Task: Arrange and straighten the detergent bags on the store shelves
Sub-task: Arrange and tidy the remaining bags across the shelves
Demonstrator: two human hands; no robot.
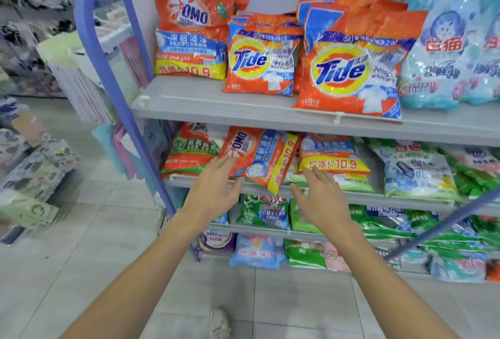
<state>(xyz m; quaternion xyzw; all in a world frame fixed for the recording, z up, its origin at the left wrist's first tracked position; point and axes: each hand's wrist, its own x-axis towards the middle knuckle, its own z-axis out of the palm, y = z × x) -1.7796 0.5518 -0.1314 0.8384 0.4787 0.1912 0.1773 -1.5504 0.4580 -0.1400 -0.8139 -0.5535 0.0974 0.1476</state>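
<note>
Grey shelf [216, 106] — pale tiled floor [108, 230]

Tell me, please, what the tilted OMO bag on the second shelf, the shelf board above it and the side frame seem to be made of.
Tilted OMO bag: thin glossy plastic film, judging by the glare and crinkles. Shelf board: smooth matte grey, probably painted metal or plastic; cannot tell which. Side frame: lilac-coated tube, likely metal, with a soft sheen.

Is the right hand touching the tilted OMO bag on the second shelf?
Apart. The head view shows a plain gap between the right hand and the yellow edge of the tilted OMO bag.
</note>
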